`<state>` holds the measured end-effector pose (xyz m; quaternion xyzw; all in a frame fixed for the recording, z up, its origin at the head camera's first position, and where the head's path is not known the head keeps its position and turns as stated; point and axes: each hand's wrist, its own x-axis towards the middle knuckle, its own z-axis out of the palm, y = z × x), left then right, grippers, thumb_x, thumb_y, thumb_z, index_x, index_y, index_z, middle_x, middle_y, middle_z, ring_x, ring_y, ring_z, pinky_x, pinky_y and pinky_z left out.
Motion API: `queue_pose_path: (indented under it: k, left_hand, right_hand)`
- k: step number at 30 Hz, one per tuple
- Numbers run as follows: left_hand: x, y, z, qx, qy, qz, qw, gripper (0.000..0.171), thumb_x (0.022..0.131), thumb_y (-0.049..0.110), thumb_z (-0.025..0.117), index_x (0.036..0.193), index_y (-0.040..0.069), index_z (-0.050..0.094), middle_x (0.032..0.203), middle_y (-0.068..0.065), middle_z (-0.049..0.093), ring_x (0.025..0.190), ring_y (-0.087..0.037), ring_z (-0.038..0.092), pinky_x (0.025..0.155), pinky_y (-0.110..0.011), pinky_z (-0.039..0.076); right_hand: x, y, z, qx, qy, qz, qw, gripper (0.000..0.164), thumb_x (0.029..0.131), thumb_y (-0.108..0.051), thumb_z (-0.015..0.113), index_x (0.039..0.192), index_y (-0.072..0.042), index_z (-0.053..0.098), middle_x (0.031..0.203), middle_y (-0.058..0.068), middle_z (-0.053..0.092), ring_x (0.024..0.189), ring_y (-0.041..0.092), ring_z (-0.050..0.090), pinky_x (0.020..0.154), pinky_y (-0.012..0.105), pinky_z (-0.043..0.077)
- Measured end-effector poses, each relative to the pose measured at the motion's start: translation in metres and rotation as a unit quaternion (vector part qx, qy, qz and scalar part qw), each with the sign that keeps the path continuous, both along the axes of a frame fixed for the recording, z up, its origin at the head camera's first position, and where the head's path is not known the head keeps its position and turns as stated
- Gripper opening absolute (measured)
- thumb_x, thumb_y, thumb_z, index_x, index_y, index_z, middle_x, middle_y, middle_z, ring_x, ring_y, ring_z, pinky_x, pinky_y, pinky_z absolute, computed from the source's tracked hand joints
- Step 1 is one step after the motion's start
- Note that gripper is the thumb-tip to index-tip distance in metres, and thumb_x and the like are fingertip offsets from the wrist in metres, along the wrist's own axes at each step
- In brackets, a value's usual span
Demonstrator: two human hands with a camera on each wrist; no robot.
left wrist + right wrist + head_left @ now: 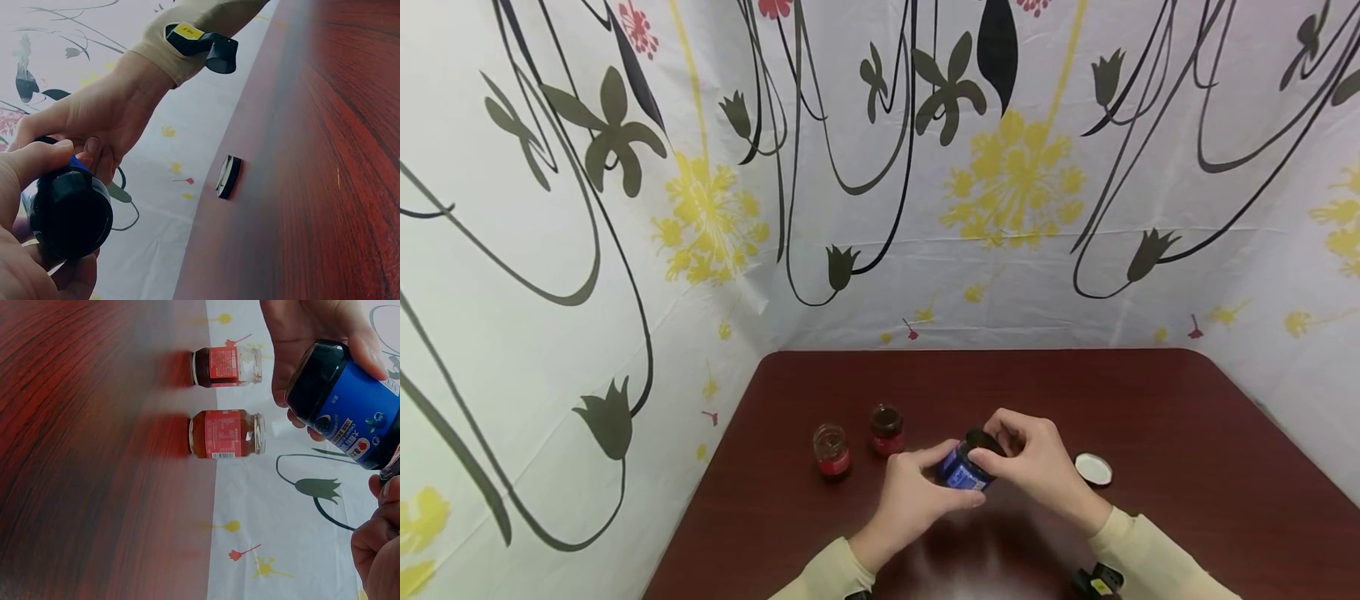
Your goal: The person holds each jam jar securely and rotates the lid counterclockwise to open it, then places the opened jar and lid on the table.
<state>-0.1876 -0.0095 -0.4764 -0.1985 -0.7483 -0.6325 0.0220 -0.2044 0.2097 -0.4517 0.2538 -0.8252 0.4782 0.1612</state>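
My left hand (917,493) grips a small glass jar (964,471) with a blue label, held tilted above the table. The label shows blueberries in the right wrist view, and the contents look very dark. At the jar's upper end, my right hand (1041,458) pinches a dark round lid (983,439) between thumb and curled fingers. The left wrist view looks onto the jar's dark base (74,215), with the left thumb and fingers around its side. Part of the lid is hidden by the right fingers.
Two red-labelled glass jars (832,454) (887,431) stand upright, left of the hands, on the dark red table (985,379). A loose lid (1093,469), white inside up, lies beyond the right wrist. Patterned white cloth (865,217) surrounds the table's back and sides.
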Motion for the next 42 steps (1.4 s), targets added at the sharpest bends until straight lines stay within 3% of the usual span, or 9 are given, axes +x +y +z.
queue_pose_path:
  k: [22,30,42]
  left_hand:
    - [0.0024,-0.0017,0.0016,0.008,-0.017,-0.015,0.9997,0.058,0.066,0.034,0.095,0.12,0.03,0.074,0.109,0.008,0.073,0.088,-0.011,0.071,0.072,-0.027,0.057]
    - [0.0052,-0.0027,0.0024,-0.005,-0.007,-0.01,0.9999,0.064,0.064,0.036,0.096,0.123,0.026,0.073,0.112,0.008,0.072,0.088,-0.009,0.071,0.073,-0.027,0.057]
    - [0.009,-0.0048,0.0008,0.002,-0.016,-0.018,0.9997,0.058,0.067,0.035,0.094,0.121,0.026,0.074,0.108,0.007,0.073,0.089,-0.01,0.071,0.073,-0.026,0.057]
  right_hand:
    - [0.0024,0.0011,-0.001,-0.01,0.018,0.021,1.0,0.022,0.084,-0.019,0.083,0.093,-0.024,0.063,0.065,-0.006,0.043,0.053,0.01,0.038,0.046,0.028,0.033]
    - [0.0048,0.0025,-0.0022,-0.003,0.009,0.028,1.0,0.022,0.085,-0.02,0.083,0.095,-0.025,0.064,0.067,-0.005,0.046,0.055,0.009,0.04,0.048,0.027,0.035]
    - [0.008,0.0038,-0.0013,0.0,0.003,0.08,0.997,0.026,0.089,-0.015,0.077,0.111,-0.025,0.066,0.073,-0.007,0.053,0.055,0.009,0.042,0.048,0.025,0.038]
